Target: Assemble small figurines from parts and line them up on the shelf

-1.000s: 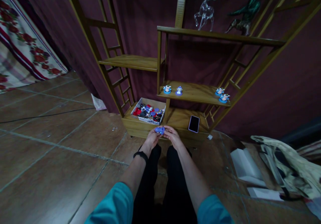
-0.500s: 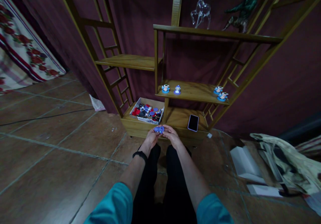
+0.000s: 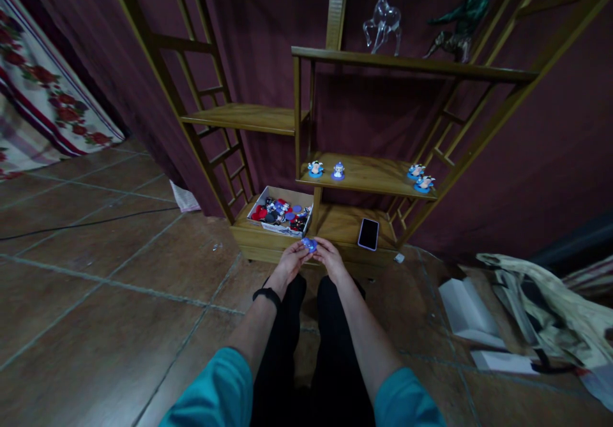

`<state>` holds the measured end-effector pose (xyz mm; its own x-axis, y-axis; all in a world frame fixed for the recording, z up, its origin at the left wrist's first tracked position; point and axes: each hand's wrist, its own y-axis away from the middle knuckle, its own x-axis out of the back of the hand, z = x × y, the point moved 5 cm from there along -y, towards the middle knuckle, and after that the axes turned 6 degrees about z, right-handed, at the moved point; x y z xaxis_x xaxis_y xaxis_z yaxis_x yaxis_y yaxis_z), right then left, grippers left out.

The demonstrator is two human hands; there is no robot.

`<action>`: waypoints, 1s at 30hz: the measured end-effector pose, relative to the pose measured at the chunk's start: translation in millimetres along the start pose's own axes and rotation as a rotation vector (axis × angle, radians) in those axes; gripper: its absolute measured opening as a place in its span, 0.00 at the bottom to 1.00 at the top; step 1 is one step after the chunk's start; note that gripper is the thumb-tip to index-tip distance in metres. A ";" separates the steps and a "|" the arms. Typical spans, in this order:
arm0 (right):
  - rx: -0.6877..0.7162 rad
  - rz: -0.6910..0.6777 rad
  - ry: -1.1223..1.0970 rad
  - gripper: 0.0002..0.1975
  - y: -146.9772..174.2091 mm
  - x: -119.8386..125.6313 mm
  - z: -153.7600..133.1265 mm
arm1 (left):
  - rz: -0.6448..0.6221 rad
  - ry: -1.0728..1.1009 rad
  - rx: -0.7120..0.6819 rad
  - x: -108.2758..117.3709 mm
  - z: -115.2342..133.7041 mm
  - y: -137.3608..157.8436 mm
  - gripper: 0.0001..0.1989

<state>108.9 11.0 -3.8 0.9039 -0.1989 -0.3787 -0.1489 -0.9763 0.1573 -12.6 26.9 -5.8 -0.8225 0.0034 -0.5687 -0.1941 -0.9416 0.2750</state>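
Between the fingertips of both hands is a small purple figurine (image 3: 309, 244), held in front of the shelf unit's lower edge. My left hand (image 3: 290, 260) grips it from the left, and my right hand (image 3: 330, 256) from the right. Just beyond my hands, an open cardboard box (image 3: 287, 229) holds several red, black, white and purple figurines and discs. On the shelf (image 3: 368, 170) above stand a blue-based figurine (image 3: 315, 169) and a purple-and-white figurine (image 3: 338, 171) at the left. Two more blue-based figurines (image 3: 424, 184) sit at its right end.
A phone (image 3: 368, 233) lies on the lower shelf, right of the box. A clear glass deer (image 3: 384, 18) and a dark green statue (image 3: 462, 25) occupy the top shelf. White boxes (image 3: 469, 312) and a pale cloth bag (image 3: 550, 306) are on the floor at right.
The purple figurine has turned and tilted between my fingers and shifted slightly to the right. Both hands keep nearly the same place.
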 end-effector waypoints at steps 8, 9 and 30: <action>-0.019 0.042 -0.033 0.19 -1.3 0.7 -0.2 | -0.068 -0.029 0.017 -7.9 2.5 4.0 0.18; -0.025 0.058 -0.032 0.20 -2.2 1.7 0.8 | -0.079 -0.030 0.018 -8.8 3.0 4.8 0.19; -0.060 -0.006 0.020 0.22 -3.6 2.8 7.2 | 0.052 -0.155 -0.193 2.0 0.1 -2.8 0.22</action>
<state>109.1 13.4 -12.0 0.9126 -0.1906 -0.3617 -0.1196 -0.9704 0.2097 -13.7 29.6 -7.6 -0.9037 -0.0088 -0.4282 -0.0563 -0.9887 0.1391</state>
